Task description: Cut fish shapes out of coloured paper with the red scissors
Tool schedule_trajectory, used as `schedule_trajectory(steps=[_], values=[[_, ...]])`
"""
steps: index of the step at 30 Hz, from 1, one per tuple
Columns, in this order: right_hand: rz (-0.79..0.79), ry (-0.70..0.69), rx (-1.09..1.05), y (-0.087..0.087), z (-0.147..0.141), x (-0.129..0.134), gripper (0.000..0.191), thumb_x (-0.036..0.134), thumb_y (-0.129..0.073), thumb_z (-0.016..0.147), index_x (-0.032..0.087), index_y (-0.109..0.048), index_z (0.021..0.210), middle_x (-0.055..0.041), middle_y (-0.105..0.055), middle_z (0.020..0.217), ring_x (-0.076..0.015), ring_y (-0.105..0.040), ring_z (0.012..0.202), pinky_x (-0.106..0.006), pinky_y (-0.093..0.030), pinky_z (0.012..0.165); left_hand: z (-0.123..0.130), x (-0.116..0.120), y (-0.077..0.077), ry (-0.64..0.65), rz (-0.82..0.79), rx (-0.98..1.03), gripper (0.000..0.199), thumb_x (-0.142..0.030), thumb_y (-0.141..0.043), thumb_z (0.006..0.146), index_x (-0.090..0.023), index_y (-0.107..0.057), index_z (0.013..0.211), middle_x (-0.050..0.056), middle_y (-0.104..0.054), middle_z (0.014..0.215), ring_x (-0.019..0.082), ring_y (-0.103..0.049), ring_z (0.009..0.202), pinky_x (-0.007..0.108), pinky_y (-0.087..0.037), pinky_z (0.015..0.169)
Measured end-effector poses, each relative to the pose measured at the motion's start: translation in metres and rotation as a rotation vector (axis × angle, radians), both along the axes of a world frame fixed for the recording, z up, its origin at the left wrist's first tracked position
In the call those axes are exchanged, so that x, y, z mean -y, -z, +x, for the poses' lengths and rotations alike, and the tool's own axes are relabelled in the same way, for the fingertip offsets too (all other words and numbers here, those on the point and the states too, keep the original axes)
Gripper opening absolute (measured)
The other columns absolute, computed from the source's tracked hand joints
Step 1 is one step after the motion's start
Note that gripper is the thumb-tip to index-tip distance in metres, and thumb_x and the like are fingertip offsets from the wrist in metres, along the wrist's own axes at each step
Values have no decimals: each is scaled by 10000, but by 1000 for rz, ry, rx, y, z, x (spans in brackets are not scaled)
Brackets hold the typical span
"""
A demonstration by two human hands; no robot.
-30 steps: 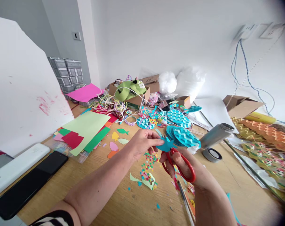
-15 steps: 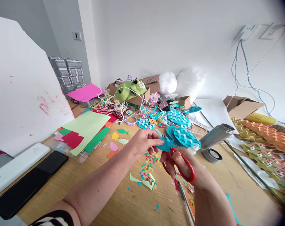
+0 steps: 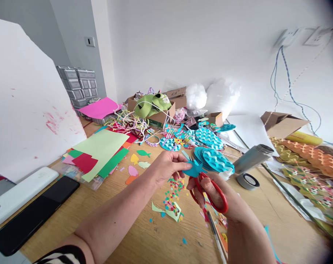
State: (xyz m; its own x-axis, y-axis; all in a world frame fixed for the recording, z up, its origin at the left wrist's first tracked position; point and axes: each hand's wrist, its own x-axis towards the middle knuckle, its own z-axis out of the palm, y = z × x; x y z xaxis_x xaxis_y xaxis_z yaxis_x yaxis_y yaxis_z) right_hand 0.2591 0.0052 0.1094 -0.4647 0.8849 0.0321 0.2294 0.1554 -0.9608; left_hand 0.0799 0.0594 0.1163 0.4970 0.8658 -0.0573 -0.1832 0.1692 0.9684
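Between the fingers and thumb of my left hand is a blue paper piece with a pointed, fish-like outline. My right hand grips red-handled scissors, whose blades are mostly hidden at the paper's right side. Beneath both hands, small coloured paper dots and a pale green scrap lie on the wooden table. Left of my left hand rest paper fish in green, yellow, pink and orange.
Coloured sheets lie at the left, near a black phone. Blue wavy discs, a grey bottle and a tape roll are at the right. A brush lies below my right hand.
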Motion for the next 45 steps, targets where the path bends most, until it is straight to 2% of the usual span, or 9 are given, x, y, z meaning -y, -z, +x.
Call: schedule_trajectory(steps=[19, 32, 45], values=[[-12, 21, -35, 4, -1, 0, 556, 673, -429, 866, 147, -599, 806, 11, -535, 427, -127, -456, 412, -251, -327, 471, 0, -1, 2, 12, -15, 22, 311, -339, -757, 601, -112, -611, 755, 6, -594, 622, 73, -529, 474, 173, -337, 386], [-16, 38, 18, -4, -2, 2, 587, 696, -426, 850, 142, -604, 779, 7, -542, 401, -118, -441, 392, -255, -335, 479, -1, -2, 3, 59, -62, 47, 279, -295, -755, 602, -119, -616, 769, -19, -562, 590, 58, -506, 458, 182, -283, 391], [9, 80, 96, -5, -5, 1, 579, 708, -416, 844, 166, -588, 730, 6, -545, 411, -124, -444, 393, -255, -353, 472, 0, -2, 0, 32, -133, 80, 251, -254, -724, 599, -140, -578, 768, -23, -560, 604, 66, -526, 434, 182, -244, 362]])
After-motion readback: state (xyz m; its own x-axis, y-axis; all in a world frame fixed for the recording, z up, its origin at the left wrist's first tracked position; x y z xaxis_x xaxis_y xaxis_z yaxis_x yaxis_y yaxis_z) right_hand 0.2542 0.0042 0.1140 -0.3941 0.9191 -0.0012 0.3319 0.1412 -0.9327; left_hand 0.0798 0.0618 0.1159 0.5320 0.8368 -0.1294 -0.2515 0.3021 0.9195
